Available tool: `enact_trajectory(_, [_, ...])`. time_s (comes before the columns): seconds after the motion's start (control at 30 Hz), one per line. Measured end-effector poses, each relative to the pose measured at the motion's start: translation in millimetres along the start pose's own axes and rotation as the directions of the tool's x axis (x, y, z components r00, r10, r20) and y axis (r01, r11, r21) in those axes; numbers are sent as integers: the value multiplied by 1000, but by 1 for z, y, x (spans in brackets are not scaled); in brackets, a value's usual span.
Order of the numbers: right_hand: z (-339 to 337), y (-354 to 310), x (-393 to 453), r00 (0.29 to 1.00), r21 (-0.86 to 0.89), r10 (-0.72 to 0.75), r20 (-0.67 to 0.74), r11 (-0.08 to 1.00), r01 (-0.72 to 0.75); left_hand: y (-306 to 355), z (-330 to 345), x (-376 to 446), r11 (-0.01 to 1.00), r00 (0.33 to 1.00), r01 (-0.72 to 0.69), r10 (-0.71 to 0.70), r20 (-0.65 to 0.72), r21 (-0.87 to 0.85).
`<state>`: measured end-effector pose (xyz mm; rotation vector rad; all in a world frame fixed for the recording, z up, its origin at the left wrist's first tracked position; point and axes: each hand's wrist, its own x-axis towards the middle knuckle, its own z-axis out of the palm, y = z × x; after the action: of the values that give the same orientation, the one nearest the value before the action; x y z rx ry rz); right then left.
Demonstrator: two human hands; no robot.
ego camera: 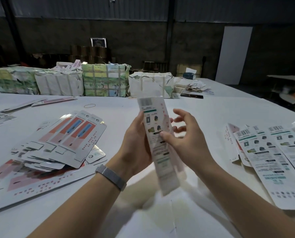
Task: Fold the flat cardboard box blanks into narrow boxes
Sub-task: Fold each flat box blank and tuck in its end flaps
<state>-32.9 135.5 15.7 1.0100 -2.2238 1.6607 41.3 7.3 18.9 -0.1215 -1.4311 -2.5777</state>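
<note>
Our left hand (136, 143) grips a narrow printed box (158, 140) from its left side, fingers curled round behind it and the thumb along its near edge, holding it upright and slightly tilted above the middle of the white table (203, 107). Our right hand (182, 141) sits at the box's right side, its thumb pressing the printed front face while the other fingers spread loosely, blurred, beyond the far edge. We cannot tell whether those fingers touch the card. The lower end of the box is smeared by motion, so we cannot read how its bottom flaps lie. A grey mesh band (111, 176) circles our left wrist.

To the right, well apart from the box, we see a fanned row of flat blanks (270, 152) lying face-up with barcodes and green bars. To the left lies a loose pile of folded boxes (66, 143) printed in red and blue, resting on larger flat sheets. A rubber band (89, 105) lies on the table beyond that pile.

Along the far edge of the table stand wrapped, strapped bundles (105, 80), some with torn paper. A dark tray with scraps (192, 95) sits to their right. A white panel (233, 54) leans against the dark back wall.
</note>
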Motion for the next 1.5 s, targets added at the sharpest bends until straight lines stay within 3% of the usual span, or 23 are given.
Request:
enact_trajectory(0.13, [-5, -7, 1, 977, -92, -210, 25, 973, 211, 1, -6, -2, 980, 999, 40, -44, 19, 194])
enact_trajectory(0.23, [-13, -10, 6, 971, -59, -239, -9, 970, 238, -1, -2, -2, 955, 998, 44, -54, 24, 292])
enact_trajectory(0.4, [-21, -9, 8, 956, -161, -291, -29, 946, 283, -1, 1, -3, 973, 982, 143, -163, 99, 179])
enact_trajectory(0.53, [-21, -9, 13, 974, 2, -226, 11, 974, 226, 0, 6, -6, 967, 957, 216, -238, 167, 136])
enact_trajectory(0.63, [-23, -8, 17, 987, 114, -158, 1, 981, 157, -2, 9, -6, 957, 961, 201, -235, 147, 211])
enact_trajectory(0.87, [-32, 1, 30, 996, -16, -38, 85, 999, 39, -6, 9, -8, 907, 950, 237, -291, 112, 349])
enact_trajectory(0.97, [-39, 5, 36, 996, 98, 13, 93, 995, -22, -7, 11, -7, 896, 967, 175, -234, 101, 407])
enact_trajectory(1.13, [-44, 7, 35, 997, 105, -66, 41, 993, 61, -16, 15, -5, 888, 996, 78, -92, 9, 453])
enact_trajectory(1.27, [-33, 6, 27, 999, 350, 22, -46, 937, -4, -18, 14, -4, 897, 998, -43, 60, -25, 440])
enact_trajectory(1.5, [-16, 2, 17, 988, 587, 141, 63, 795, -151, -21, 14, -6, 912, 989, -113, 140, -41, 395])
